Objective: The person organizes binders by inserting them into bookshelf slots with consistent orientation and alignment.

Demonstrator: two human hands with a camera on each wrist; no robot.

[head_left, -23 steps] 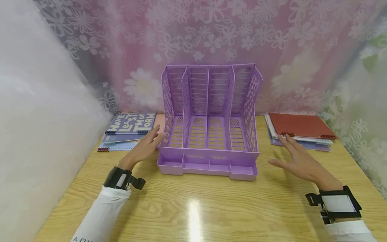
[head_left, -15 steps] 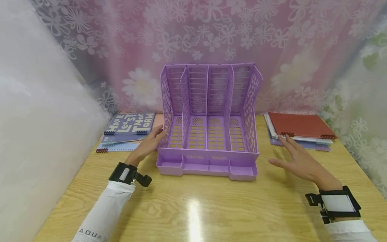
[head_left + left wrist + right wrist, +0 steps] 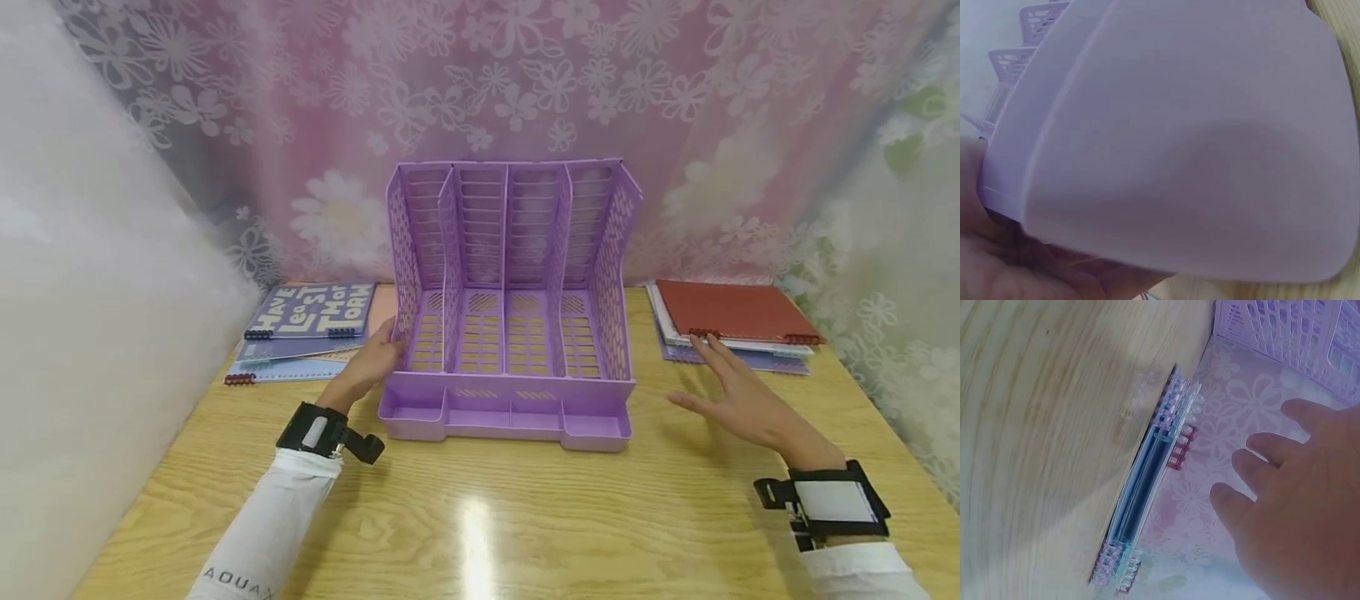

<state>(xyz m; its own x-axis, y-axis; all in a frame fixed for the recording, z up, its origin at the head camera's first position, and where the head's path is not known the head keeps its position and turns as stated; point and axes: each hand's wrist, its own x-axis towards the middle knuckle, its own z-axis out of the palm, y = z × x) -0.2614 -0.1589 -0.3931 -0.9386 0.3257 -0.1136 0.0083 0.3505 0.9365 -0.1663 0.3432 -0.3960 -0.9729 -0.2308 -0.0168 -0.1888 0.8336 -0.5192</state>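
A purple file organizer (image 3: pixel 506 385) stands upright on the wooden table, with tall upright compartments behind and small trays along its front. My left hand (image 3: pixel 369 363) grips its left side wall low down, the thumb on the inner side and the other fingers hidden outside. In the left wrist view, the left hand (image 3: pixel 1016 269) is at the edge of the organizer's smooth wall (image 3: pixel 1191 156). My right hand (image 3: pixel 750 408) hovers with fingers spread in front of the right stack of spiral notebooks (image 3: pixel 735 310). Nothing is in it, as the right wrist view also shows.
Several spiral notebooks, a blue lettered one (image 3: pixel 311 310) on top, lie left of the organizer, close to the left hand. A floral curtain (image 3: pixel 480 83) hangs behind the table (image 3: pixel 480 500). Pale sheeting (image 3: pixel 112 292) borders the left side.
My left hand has moved right and closed round the organizer's left wall. The right hand has stayed about the same. The whole head view has shifted slightly.
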